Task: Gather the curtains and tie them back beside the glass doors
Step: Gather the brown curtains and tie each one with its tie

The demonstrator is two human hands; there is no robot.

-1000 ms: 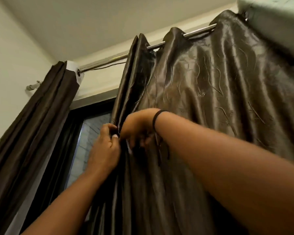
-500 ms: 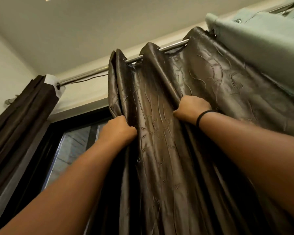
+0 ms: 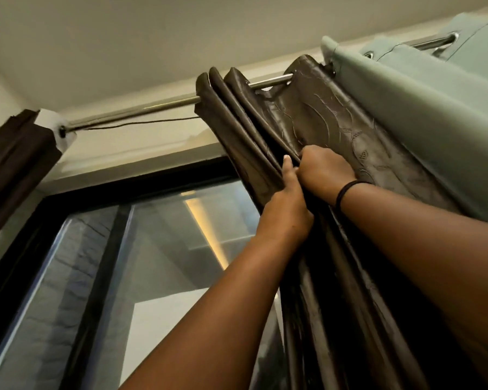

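Your left hand point(image 3: 286, 212) and right hand point(image 3: 324, 171) both clamp curled fingers on the glossy dark-brown embroidered curtain's point(image 3: 316, 116) folds.

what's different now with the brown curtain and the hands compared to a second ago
The brown curtain has been pushed right along the rod into tighter pleats, baring more glass door. The left hand and right hand, apart half a second ago, grip folds together. The left-side curtain stays bunched.
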